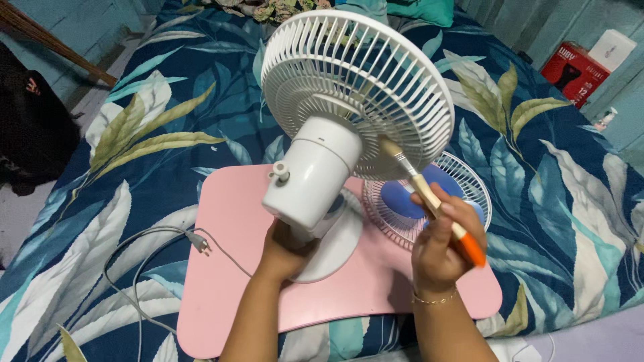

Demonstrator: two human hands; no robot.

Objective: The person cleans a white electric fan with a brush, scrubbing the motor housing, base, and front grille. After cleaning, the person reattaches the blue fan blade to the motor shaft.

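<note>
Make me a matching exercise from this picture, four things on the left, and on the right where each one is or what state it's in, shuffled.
Things
1. paintbrush
2. power plug
3. loose front grille
4. fan stand

Places or states
A. lying unplugged on the leaf-print bedcover
B. gripped by the left hand
C. lying flat on the pink board with the blue blades
D. held in the right hand, bristles at the rear guard

Pairs: 1-D, 2-A, 3-C, 4-B
</note>
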